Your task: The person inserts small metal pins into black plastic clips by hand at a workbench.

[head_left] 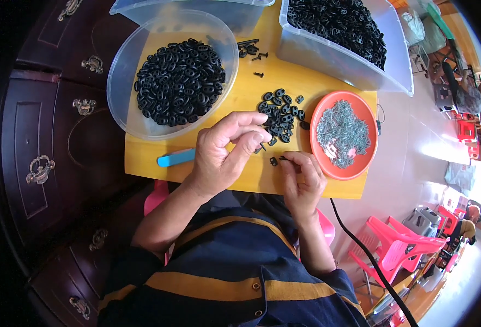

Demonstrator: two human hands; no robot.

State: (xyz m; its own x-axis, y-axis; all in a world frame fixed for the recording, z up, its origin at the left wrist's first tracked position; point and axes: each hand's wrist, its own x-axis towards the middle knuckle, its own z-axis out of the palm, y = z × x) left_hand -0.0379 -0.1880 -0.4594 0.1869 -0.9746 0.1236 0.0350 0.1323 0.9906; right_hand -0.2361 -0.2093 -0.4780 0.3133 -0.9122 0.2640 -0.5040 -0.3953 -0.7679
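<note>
My left hand (217,155) is raised over the table, thumb and fingers pinched around a small dark piece (263,146) whose shape I cannot make out. My right hand (304,182) is lower and to the right, its thumb and index finger closed on a small black piece (283,158). Close by its fingertips is a black oval piece with two holes (273,161). Just beyond both hands lies a loose heap of similar black two-hole ovals (280,115). Right of that heap stands an orange bowl (315,109) filled with tiny silvery metal parts (345,133).
A round clear tub (119,82) holds many black ovals at the left. Two clear bins (327,62) (207,16) stand at the far edge. Black stem-like pieces (258,74) lie between them. A blue strip (176,158) rests near my left wrist. A black cable (360,245) runs at the right.
</note>
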